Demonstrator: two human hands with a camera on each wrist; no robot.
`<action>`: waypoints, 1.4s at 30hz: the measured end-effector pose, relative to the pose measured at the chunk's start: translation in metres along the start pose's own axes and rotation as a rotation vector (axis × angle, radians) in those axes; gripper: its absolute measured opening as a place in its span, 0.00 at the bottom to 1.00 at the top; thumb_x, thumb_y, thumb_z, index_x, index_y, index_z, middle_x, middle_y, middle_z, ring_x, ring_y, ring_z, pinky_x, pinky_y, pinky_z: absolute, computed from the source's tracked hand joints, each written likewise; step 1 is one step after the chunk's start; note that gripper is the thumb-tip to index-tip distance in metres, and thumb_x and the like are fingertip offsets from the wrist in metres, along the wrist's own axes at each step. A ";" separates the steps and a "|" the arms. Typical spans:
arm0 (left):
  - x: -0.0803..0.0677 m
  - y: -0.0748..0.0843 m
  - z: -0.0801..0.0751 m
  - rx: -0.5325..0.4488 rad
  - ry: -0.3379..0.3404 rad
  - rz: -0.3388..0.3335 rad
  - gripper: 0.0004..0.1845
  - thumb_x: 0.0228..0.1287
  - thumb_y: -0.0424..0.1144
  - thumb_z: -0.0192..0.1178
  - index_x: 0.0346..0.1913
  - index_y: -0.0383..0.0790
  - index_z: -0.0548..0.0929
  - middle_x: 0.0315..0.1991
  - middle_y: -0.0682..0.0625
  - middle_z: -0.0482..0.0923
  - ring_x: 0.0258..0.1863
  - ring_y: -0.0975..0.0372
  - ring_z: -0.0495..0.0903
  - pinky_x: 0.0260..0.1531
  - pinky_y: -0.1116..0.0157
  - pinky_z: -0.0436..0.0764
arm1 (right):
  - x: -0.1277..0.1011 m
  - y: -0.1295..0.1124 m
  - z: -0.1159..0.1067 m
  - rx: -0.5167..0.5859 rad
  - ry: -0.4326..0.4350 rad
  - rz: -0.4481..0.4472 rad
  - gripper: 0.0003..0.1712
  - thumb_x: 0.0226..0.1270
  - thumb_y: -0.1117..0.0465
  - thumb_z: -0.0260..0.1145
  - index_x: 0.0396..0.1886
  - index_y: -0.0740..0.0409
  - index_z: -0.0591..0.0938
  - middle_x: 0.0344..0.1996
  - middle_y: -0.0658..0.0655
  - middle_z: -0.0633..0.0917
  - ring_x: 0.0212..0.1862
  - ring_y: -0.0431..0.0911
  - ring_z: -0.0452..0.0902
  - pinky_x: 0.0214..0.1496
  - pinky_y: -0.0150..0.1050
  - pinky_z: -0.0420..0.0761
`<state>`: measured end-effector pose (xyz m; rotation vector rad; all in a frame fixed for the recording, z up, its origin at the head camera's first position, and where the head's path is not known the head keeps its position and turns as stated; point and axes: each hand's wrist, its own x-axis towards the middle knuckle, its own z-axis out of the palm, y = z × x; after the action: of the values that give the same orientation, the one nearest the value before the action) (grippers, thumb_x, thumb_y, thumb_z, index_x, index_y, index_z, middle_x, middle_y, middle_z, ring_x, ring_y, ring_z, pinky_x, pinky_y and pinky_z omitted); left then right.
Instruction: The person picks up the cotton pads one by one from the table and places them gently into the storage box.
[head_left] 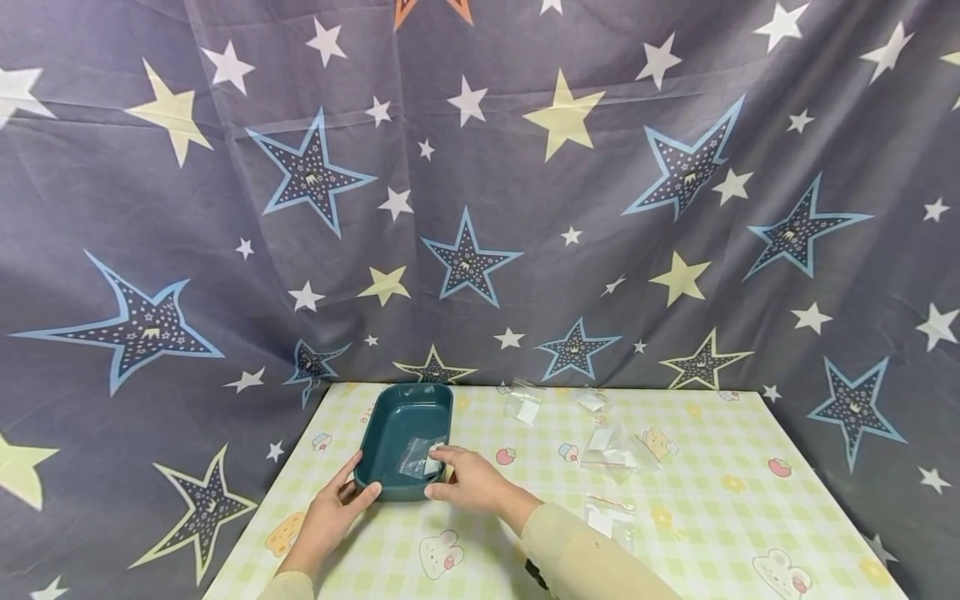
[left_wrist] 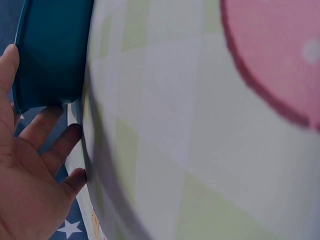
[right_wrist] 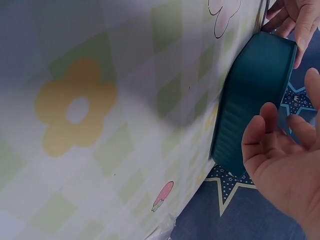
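A dark teal rectangular tray (head_left: pixel 397 429) stands on the left part of the table, its long side running away from me. My left hand (head_left: pixel 330 512) holds its near left corner, thumb at the front end and fingers along the side. Inside, at the near right, lies a small clear plastic bag (head_left: pixel 413 458) with a white label. My right hand (head_left: pixel 472 479) is over the near right corner, its index finger above the bag. In the right wrist view that hand's thumb and index finger stand apart, other fingers (right_wrist: pixel 255 130) curving outside the tray wall.
Several more clear plastic bags with white labels lie right of the tray: one at the back (head_left: pixel 525 406), a small one (head_left: pixel 592 401) beside it, a crumpled pile (head_left: pixel 617 450), and a flat one (head_left: pixel 609 518) near my right sleeve. A checked cloth (head_left: pixel 720 500) covers the table; a star-patterned curtain (head_left: pixel 495 175) hangs behind.
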<state>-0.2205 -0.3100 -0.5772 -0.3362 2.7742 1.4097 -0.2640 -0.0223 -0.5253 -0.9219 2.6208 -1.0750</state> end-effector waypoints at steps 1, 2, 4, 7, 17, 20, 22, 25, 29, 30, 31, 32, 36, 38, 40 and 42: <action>0.000 0.000 0.000 -0.002 -0.001 -0.001 0.52 0.69 0.67 0.68 0.88 0.56 0.56 0.77 0.31 0.69 0.77 0.41 0.71 0.71 0.46 0.79 | 0.000 0.000 -0.001 0.001 0.003 -0.002 0.39 0.73 0.47 0.75 0.78 0.53 0.76 0.79 0.63 0.74 0.39 0.30 0.81 0.58 0.32 0.84; 0.000 -0.001 0.000 -0.002 -0.003 -0.002 0.52 0.69 0.67 0.68 0.88 0.57 0.56 0.77 0.31 0.69 0.77 0.41 0.71 0.71 0.46 0.80 | -0.001 0.000 -0.001 0.001 0.005 -0.005 0.38 0.73 0.47 0.75 0.78 0.53 0.76 0.79 0.62 0.74 0.38 0.30 0.80 0.55 0.31 0.84; 0.000 -0.001 0.000 -0.005 -0.009 -0.004 0.52 0.69 0.68 0.67 0.88 0.57 0.55 0.78 0.30 0.68 0.78 0.41 0.71 0.71 0.46 0.80 | -0.002 0.000 -0.003 -0.003 0.011 -0.011 0.37 0.72 0.48 0.76 0.77 0.52 0.77 0.78 0.62 0.75 0.36 0.29 0.78 0.50 0.29 0.83; 0.000 0.000 -0.001 -0.006 -0.016 -0.008 0.52 0.69 0.68 0.67 0.88 0.57 0.55 0.79 0.30 0.66 0.78 0.40 0.70 0.70 0.47 0.81 | -0.003 0.001 -0.005 -0.030 0.030 -0.026 0.36 0.72 0.48 0.76 0.76 0.52 0.78 0.76 0.61 0.77 0.35 0.30 0.76 0.45 0.28 0.81; 0.000 0.001 0.000 -0.005 -0.020 -0.019 0.52 0.69 0.68 0.67 0.88 0.57 0.54 0.79 0.29 0.65 0.78 0.39 0.69 0.69 0.47 0.81 | -0.011 0.005 -0.015 -0.153 0.111 -0.050 0.33 0.72 0.48 0.76 0.73 0.48 0.81 0.71 0.55 0.83 0.43 0.38 0.85 0.44 0.28 0.82; 0.000 0.000 0.000 -0.011 -0.020 -0.017 0.53 0.69 0.68 0.67 0.88 0.57 0.54 0.79 0.29 0.65 0.78 0.39 0.69 0.69 0.47 0.81 | -0.014 0.007 -0.020 -0.157 0.121 -0.050 0.32 0.72 0.49 0.75 0.73 0.48 0.82 0.69 0.53 0.83 0.43 0.39 0.85 0.43 0.28 0.81; 0.000 0.000 0.000 -0.014 -0.020 -0.017 0.53 0.69 0.68 0.67 0.88 0.57 0.54 0.79 0.29 0.66 0.78 0.39 0.69 0.70 0.47 0.81 | -0.016 0.009 -0.023 -0.165 0.126 -0.061 0.32 0.72 0.48 0.75 0.73 0.49 0.82 0.69 0.53 0.84 0.43 0.41 0.85 0.43 0.29 0.82; 0.000 0.001 0.000 -0.012 -0.017 -0.017 0.53 0.68 0.69 0.67 0.88 0.57 0.54 0.78 0.29 0.67 0.78 0.40 0.70 0.70 0.46 0.81 | -0.019 0.013 -0.026 -0.161 0.135 -0.071 0.32 0.72 0.47 0.75 0.72 0.51 0.82 0.68 0.54 0.84 0.45 0.46 0.87 0.43 0.30 0.83; -0.001 0.001 0.000 -0.007 -0.015 -0.016 0.54 0.68 0.70 0.67 0.88 0.56 0.54 0.78 0.29 0.67 0.78 0.39 0.70 0.70 0.46 0.81 | -0.023 0.017 -0.030 -0.161 0.151 -0.066 0.32 0.72 0.49 0.75 0.72 0.51 0.82 0.67 0.54 0.85 0.44 0.45 0.87 0.44 0.32 0.84; -0.001 0.001 -0.001 -0.007 -0.016 -0.016 0.54 0.68 0.70 0.67 0.88 0.56 0.54 0.78 0.29 0.66 0.78 0.39 0.70 0.70 0.46 0.81 | -0.024 0.018 -0.031 -0.159 0.152 -0.064 0.31 0.72 0.49 0.75 0.72 0.51 0.82 0.67 0.55 0.85 0.44 0.45 0.87 0.44 0.32 0.84; -0.001 0.001 -0.001 -0.006 -0.016 -0.016 0.54 0.68 0.70 0.67 0.88 0.56 0.54 0.79 0.29 0.66 0.78 0.39 0.70 0.70 0.46 0.81 | -0.025 0.019 -0.032 -0.159 0.156 -0.065 0.31 0.72 0.50 0.75 0.72 0.51 0.82 0.67 0.55 0.85 0.44 0.45 0.87 0.44 0.32 0.84; -0.001 0.001 -0.001 -0.006 -0.017 -0.016 0.54 0.67 0.70 0.67 0.88 0.56 0.54 0.79 0.29 0.66 0.78 0.39 0.70 0.70 0.46 0.81 | -0.026 0.020 -0.034 -0.157 0.159 -0.063 0.31 0.72 0.51 0.76 0.72 0.51 0.82 0.67 0.55 0.85 0.43 0.44 0.86 0.44 0.32 0.84; 0.000 0.001 -0.001 -0.007 -0.020 -0.018 0.54 0.67 0.71 0.67 0.88 0.56 0.54 0.79 0.29 0.65 0.78 0.39 0.69 0.70 0.46 0.81 | -0.030 0.023 -0.038 -0.156 0.163 -0.066 0.31 0.73 0.49 0.75 0.72 0.51 0.82 0.67 0.55 0.85 0.42 0.43 0.85 0.42 0.32 0.83; 0.000 0.001 -0.001 -0.004 -0.020 -0.020 0.54 0.67 0.71 0.67 0.88 0.56 0.54 0.79 0.29 0.65 0.78 0.39 0.69 0.70 0.46 0.81 | -0.032 0.023 -0.041 -0.153 0.164 -0.067 0.31 0.73 0.48 0.75 0.72 0.52 0.82 0.66 0.55 0.85 0.42 0.43 0.85 0.41 0.31 0.82; 0.000 0.001 -0.001 0.002 -0.018 -0.020 0.54 0.67 0.71 0.66 0.88 0.56 0.54 0.79 0.29 0.64 0.78 0.39 0.69 0.70 0.45 0.81 | -0.034 0.023 -0.043 -0.151 0.166 -0.069 0.31 0.73 0.48 0.74 0.71 0.52 0.82 0.66 0.55 0.85 0.42 0.43 0.85 0.41 0.31 0.82; 0.000 0.001 -0.001 0.006 -0.017 -0.024 0.54 0.67 0.70 0.66 0.88 0.56 0.54 0.79 0.29 0.64 0.78 0.39 0.69 0.70 0.45 0.80 | -0.036 0.024 -0.046 -0.148 0.169 -0.075 0.31 0.73 0.49 0.75 0.71 0.52 0.82 0.66 0.55 0.86 0.42 0.43 0.85 0.42 0.32 0.82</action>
<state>-0.2210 -0.3103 -0.5762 -0.3548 2.7506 1.3924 -0.2634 0.0389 -0.5110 -1.0070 2.8583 -1.0298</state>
